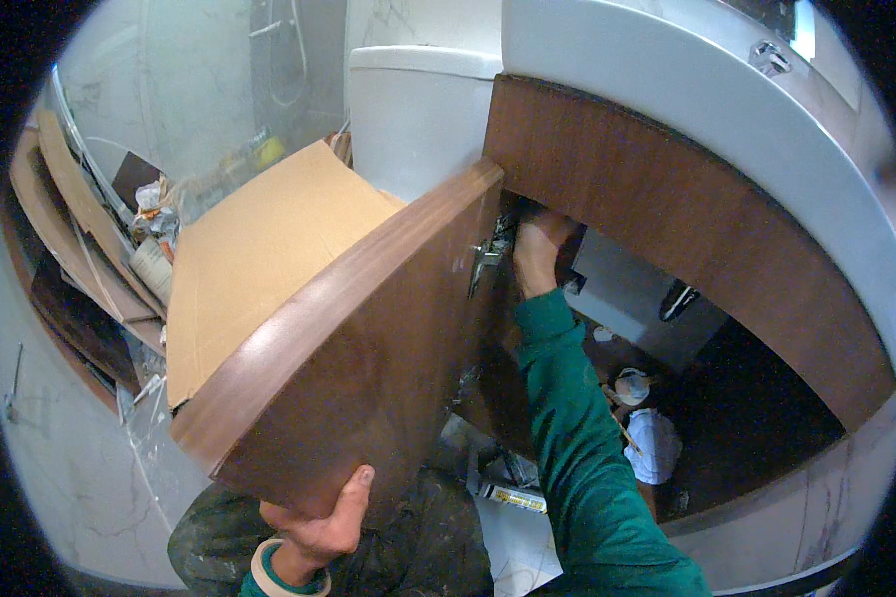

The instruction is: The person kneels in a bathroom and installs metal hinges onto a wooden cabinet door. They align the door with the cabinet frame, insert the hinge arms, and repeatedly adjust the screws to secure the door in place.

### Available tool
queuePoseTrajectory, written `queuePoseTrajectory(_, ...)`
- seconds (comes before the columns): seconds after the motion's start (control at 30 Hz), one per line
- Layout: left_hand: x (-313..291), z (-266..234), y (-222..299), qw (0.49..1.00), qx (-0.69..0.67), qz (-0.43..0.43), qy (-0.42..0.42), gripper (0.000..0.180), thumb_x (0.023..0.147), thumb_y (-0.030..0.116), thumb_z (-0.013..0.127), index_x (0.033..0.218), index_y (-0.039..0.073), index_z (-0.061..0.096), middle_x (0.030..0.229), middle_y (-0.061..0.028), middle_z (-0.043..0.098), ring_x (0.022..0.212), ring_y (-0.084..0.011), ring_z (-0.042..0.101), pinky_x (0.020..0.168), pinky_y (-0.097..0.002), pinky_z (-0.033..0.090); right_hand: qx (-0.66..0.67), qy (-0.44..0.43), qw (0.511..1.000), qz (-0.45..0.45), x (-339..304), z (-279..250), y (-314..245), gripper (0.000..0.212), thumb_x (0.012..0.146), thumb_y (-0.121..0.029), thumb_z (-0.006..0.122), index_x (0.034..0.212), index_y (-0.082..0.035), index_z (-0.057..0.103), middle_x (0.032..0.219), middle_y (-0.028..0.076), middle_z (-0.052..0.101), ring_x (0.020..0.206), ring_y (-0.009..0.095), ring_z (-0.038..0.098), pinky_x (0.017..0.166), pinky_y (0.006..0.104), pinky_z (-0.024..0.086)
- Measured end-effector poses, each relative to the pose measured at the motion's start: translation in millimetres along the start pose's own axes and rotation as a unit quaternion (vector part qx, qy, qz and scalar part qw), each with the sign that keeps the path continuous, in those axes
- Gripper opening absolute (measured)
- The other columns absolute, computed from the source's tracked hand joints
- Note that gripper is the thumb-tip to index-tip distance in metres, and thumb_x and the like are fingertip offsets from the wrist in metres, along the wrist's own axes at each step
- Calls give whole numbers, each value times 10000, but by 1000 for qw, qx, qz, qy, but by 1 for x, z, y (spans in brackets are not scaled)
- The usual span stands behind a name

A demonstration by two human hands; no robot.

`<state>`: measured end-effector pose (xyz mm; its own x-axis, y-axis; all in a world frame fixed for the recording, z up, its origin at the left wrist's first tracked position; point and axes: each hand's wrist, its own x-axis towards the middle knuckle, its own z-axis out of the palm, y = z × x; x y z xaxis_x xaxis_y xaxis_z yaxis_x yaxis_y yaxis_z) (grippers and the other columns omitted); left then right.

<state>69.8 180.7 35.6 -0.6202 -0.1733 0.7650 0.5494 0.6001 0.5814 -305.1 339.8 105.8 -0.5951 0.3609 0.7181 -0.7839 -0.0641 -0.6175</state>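
A brown wooden cabinet door (368, 348) stands swung out from the vanity cabinet (667, 199) under a white basin. My left hand (324, 519) grips the door's near lower edge, with the thumb on its inner face and the fingers beneath. A metal hinge (483, 267) shows at the door's far edge. Through the opening, my right hand (540, 249) reaches up inside the cabinet beside that hinge. Its fingers are hidden in shadow behind the cabinet's front panel, so what they hold or touch cannot be seen. A green sleeve covers my right forearm.
A toilet (418, 119) stands behind the door, with a large cardboard sheet (269, 259) before it. Wooden boards (100, 229) lean at the left. A white cup (632, 385) and a crumpled white item (654, 445) lie in the cabinet. The basin (687, 95) overhangs above.
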Motion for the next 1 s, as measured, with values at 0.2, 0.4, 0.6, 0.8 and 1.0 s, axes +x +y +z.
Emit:
queuePoseTrajectory(0.2,1,-2,5,995,-60,-73,35,751,684,-173,654,1302,69,303,1151,-159,551,971,-262,579,857,-392,498,21,-57,997,49,-1,-2,3,292,858,-218,632,1034,15,625,1024,107,640,899,230,592,809,348,474)
queuePoseTrajectory(0.4,2,8,14,991,18,-95,97,254,718,-53,688,956,-4,613,914,-126,656,907,-240,615,775,-330,486,34,-88,985,146,-2,-10,8,262,863,-207,632,1010,10,632,985,76,645,858,193,590,773,330,478)
queuePoseTrajectory(0.6,15,-5,3,998,-6,55,41,563,710,-134,686,1195,58,472,1096,-142,600,873,-204,610,794,-363,526,56,-20,986,157,-27,-18,-43,233,868,-197,632,985,5,639,946,45,650,817,157,588,737,311,482)
queuePoseTrajectory(0.8,12,-7,21,996,-21,-54,65,334,703,-127,690,980,27,584,948,-102,648,786,-172,617,730,-315,523,101,-115,981,118,-70,-35,-93,346,836,-172,700,1109,24,613,1009,68,654,892,136,585,823,250,463)
queuePoseTrajectory(1.0,25,-3,23,995,-24,-62,78,228,711,-84,699,905,5,619,861,-94,659,727,-167,618,671,-302,499,139,-157,967,146,-63,-37,-100,470,750,-143,778,1117,66,572,1010,90,648,895,150,600,830,280,478)
